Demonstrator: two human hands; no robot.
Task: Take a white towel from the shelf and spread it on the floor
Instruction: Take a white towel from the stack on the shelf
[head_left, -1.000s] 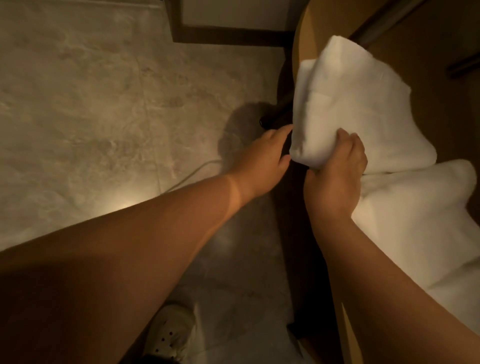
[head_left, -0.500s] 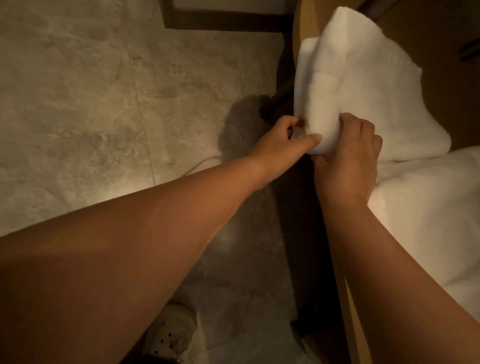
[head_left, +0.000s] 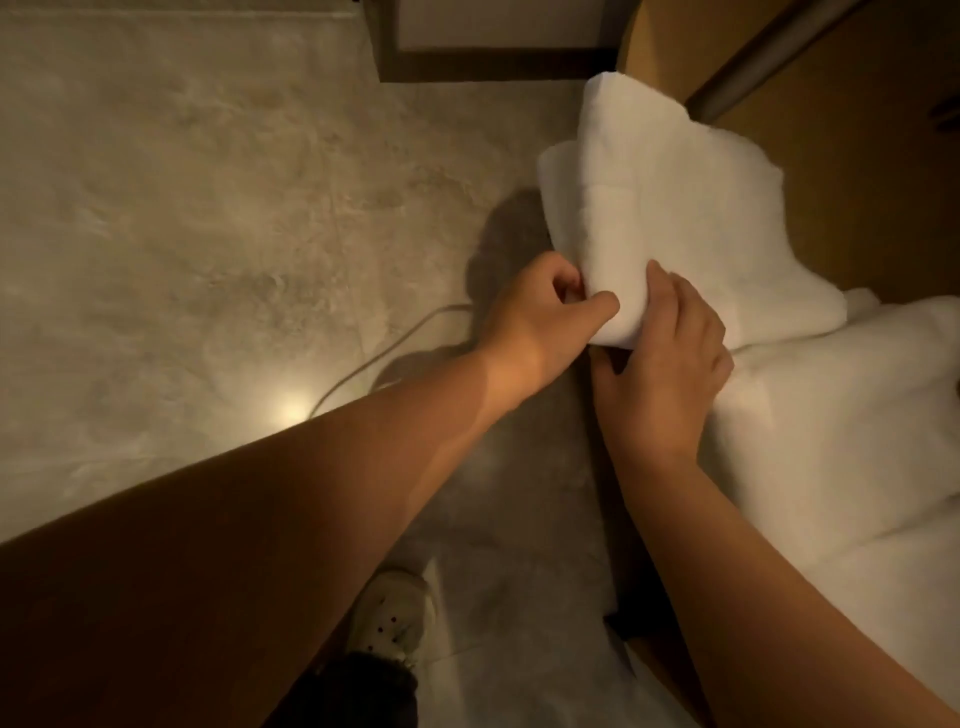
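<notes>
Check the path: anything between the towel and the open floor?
The left hand and right hand grip the towel. On the floor a pale cable lies left of the left hand, and a shoe stands nearer the person; nothing else visible.

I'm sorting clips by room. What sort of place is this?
Probably a bathroom or hotel room: marbled tile floor, a folded white towel held at a wooden shelf, and more white towels lying beside it.
</notes>
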